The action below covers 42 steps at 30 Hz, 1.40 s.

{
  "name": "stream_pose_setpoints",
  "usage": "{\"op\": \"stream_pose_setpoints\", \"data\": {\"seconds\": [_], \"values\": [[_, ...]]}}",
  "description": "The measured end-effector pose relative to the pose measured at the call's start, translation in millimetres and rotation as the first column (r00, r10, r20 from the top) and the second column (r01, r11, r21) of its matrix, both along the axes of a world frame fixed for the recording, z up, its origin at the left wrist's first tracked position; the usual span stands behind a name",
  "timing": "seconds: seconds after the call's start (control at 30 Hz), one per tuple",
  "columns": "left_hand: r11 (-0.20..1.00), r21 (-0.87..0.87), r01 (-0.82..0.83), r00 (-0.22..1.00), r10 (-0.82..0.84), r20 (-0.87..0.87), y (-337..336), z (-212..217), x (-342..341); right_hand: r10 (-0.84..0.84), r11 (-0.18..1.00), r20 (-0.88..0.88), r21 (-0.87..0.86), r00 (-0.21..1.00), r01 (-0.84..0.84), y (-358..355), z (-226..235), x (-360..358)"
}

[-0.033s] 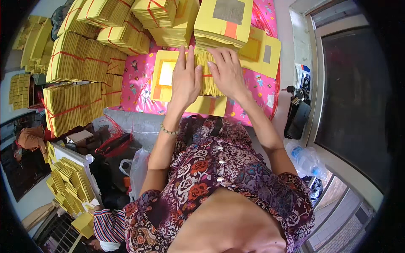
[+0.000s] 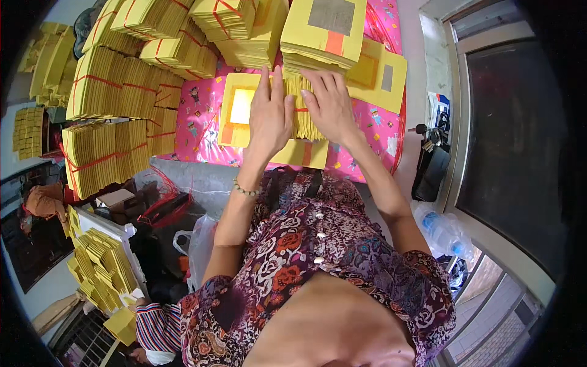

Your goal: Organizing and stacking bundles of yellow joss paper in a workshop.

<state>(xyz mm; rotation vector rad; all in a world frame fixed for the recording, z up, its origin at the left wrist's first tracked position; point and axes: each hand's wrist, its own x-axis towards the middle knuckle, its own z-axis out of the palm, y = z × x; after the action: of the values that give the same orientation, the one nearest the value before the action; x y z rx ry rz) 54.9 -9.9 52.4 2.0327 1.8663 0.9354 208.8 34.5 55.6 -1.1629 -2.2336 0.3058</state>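
A bundle of yellow folded paper pieces (image 2: 304, 127) with a red band across it lies in front of me on the pink patterned table cover (image 2: 195, 128). My left hand (image 2: 268, 116) lies along its left side, fingers stretched out and pointing away from me. My right hand (image 2: 330, 110) rests on its right side and top edge, fingers straight and slightly apart. The bundle is between the two hands, which partly hide it. Under the left hand is a yellow panel (image 2: 241, 81) with an orange frame and a bright pale window. Another yellow piece (image 2: 315, 154) lies nearest me.
Red-banded yellow stacks (image 2: 101, 150) rise at the left, and a tall pile (image 2: 299, 33) stands behind my hands. Loose yellow panels (image 2: 391, 82) lie at right. Keys (image 2: 431, 144) and a black case (image 2: 433, 174) rest by the window. A striped-sleeved person (image 2: 156, 321) is at lower left.
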Motion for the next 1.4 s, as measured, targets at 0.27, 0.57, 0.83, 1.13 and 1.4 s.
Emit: {"op": "stream_pose_setpoints", "data": {"seconds": [0.27,0.57,0.83,1.13,1.4], "values": [[0.993,-0.104,-0.055,0.998,0.055,-0.003,2.2,1.6,10.9,0.031,0.998,-0.047,-0.054,0.998,-0.034,1.8,-2.5,4.9],[0.994,-0.102,-0.044,0.999,0.044,0.002,2.2,2.6,15.7,0.066,0.991,-0.114,-0.109,0.991,-0.079,0.1,-3.0,17.5],[0.981,-0.178,0.077,0.982,-0.043,0.186,6.4,15.7,1.5,-0.263,0.857,-0.669,-0.493,0.695,-0.151,3.2,-36.0,41.7],[1.000,0.003,-0.015,0.978,0.016,-0.207,11.2,0.5,21.7,-0.182,0.811,-0.515,-0.560,0.838,-0.168,2.8,-34.6,39.0],[1.000,-0.003,0.011,0.977,-0.012,-0.211,12.7,0.3,32.7,-0.185,0.822,-0.553,-0.540,0.812,-0.180,3.1,-39.0,46.6]]}}
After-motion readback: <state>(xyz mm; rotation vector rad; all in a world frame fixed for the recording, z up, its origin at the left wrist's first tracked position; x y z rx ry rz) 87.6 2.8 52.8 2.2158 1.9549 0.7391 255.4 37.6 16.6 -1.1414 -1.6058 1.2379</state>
